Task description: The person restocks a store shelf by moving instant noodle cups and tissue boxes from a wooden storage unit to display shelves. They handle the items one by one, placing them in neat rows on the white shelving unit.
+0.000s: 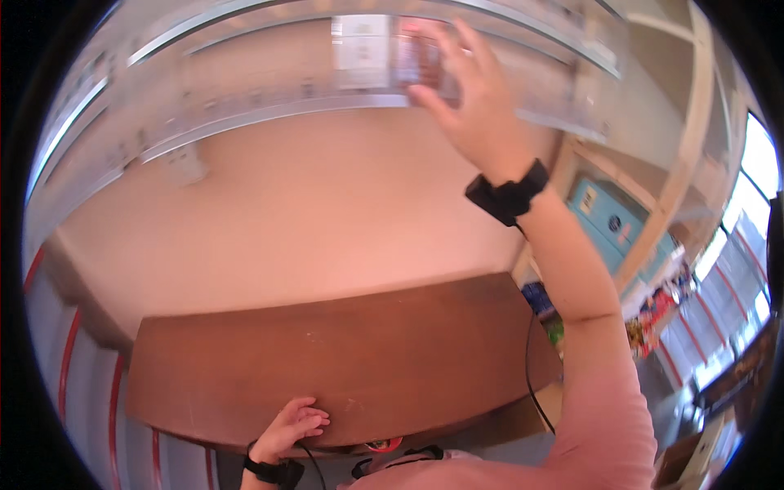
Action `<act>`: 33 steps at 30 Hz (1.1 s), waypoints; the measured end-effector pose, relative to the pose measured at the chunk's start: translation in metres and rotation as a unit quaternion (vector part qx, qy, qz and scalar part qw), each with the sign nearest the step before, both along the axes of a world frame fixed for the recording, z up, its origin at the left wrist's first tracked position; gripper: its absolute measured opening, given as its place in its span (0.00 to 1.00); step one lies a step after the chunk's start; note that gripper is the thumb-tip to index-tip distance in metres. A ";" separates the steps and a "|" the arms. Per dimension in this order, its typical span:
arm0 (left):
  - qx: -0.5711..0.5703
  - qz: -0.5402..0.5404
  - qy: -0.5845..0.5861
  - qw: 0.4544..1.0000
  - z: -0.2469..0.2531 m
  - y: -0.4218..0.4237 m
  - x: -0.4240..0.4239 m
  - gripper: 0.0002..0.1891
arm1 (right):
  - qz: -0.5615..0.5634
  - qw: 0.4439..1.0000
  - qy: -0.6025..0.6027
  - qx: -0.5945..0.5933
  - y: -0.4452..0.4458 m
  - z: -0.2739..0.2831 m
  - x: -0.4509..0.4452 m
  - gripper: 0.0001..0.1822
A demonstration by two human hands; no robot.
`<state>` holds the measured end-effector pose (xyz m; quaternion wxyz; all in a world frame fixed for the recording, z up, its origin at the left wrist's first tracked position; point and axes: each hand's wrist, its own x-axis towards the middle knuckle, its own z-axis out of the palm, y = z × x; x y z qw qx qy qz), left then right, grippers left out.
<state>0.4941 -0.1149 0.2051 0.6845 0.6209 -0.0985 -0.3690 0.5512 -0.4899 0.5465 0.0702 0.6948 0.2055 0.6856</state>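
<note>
My right hand [481,101] is raised high in front of a clear wall shelf [257,116], its thumb and fingers spread. Just beyond the fingers a pinkish-red box [419,58], blurred, stands on the shelf; contact with it cannot be made out. A white box [362,52] stands directly left of that one. My left hand [297,422] is low, at the front edge of a brown wooden table [367,355]. Its fingers are loosely curled and apart, with nothing in them. Both wrists wear black bands, and a black cable runs near each arm.
A wooden rack [664,202] on the right holds light-blue boxes [612,214]. Colourful packages [658,312] lie below it. Grey panels with red edges [116,404] line the left side. A small white fixture [184,164] is on the wall. Something red-rimmed [384,444] shows under the table edge.
</note>
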 end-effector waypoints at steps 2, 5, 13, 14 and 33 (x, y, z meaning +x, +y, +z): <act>-0.014 0.026 0.009 1.000 -0.004 0.008 -0.005 0.23 | 0.032 0.999 0.015 0.007 0.005 -0.021 -0.009 0.30; 0.003 0.055 -0.007 0.998 -0.006 0.017 -0.011 0.21 | 0.009 0.996 0.085 -0.032 0.012 -0.074 -0.033 0.26; 0.058 0.009 0.015 0.998 0.015 -0.002 -0.003 0.20 | -0.048 0.756 0.611 0.231 0.010 -0.278 -0.182 0.26; 0.057 -0.003 0.022 0.998 0.014 0.000 0.002 0.20 | -0.061 0.766 0.586 0.257 0.014 -0.295 -0.193 0.26; 0.089 -0.006 -0.067 0.994 -0.011 -0.006 0.000 0.19 | -0.234 0.790 0.453 0.341 0.055 -0.383 -0.230 0.22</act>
